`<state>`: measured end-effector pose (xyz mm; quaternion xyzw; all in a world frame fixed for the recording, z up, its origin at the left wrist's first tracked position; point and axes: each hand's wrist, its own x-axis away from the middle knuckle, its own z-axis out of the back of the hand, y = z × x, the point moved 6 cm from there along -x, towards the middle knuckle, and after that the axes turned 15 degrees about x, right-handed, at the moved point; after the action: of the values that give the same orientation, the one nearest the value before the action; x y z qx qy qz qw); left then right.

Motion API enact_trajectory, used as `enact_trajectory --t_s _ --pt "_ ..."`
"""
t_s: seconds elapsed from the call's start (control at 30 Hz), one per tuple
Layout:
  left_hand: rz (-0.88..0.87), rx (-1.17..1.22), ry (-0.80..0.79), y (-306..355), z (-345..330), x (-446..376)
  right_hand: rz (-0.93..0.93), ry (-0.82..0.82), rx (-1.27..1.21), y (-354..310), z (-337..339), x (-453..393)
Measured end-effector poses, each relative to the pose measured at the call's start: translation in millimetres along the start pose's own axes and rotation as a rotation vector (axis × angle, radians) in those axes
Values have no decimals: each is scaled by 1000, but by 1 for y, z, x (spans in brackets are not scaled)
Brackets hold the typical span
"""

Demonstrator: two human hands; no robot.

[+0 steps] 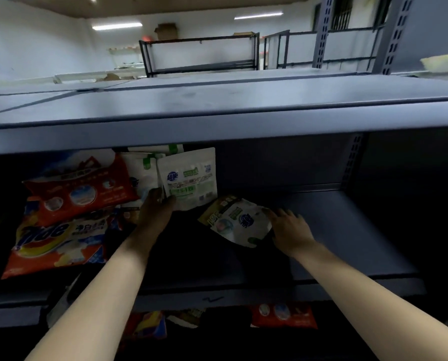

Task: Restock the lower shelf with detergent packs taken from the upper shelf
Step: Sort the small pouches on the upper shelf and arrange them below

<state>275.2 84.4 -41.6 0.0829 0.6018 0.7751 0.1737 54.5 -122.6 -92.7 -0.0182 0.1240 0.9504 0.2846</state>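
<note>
I see a white-walled room point(48, 45) beyond the top of the grey shelving, lit by fluorescent ceiling tubes point(117, 26). A black metal rack point(199, 54) stands against the far wall, with a cardboard box point(166, 31) above it. A barred window point(341, 13) shows behind perforated grey uprights point(322, 32) on my right.

Left hand point(157, 204) grips upright white pack point(189, 178); right hand point(286, 225) touches flat pack point(237, 221).

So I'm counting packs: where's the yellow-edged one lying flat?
On the shelf at centre, the yellow-edged pack lies under the right hand, right of the upright white pack.
</note>
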Motion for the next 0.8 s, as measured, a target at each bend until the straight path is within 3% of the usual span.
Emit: enact_trajectory --t_s 0.1,0.27,0.4,0.5,0.6,0.73,0.8 --pt "49 35 11 -3 5 -30 -12 3 -14 -5 -5 -15" --pt "-130 143 87 8 6 -51 -33 33 43 -5 -14 -23" --pt "-183 142 101 11 5 -58 -27 177 -106 -6 1 -22" --pt "-66 -41 41 9 -6 -66 -60 317 -253 -3 30 -18" --pt "56 -16 -20 1 -18 -61 -94 478 -349 7 63 -9" --pt "6 -178 5 10 -27 -40 -139 624 -413 27 93 2" --pt "-14 -145 30 17 -28 -27 -170 634 -413 40 101 6"
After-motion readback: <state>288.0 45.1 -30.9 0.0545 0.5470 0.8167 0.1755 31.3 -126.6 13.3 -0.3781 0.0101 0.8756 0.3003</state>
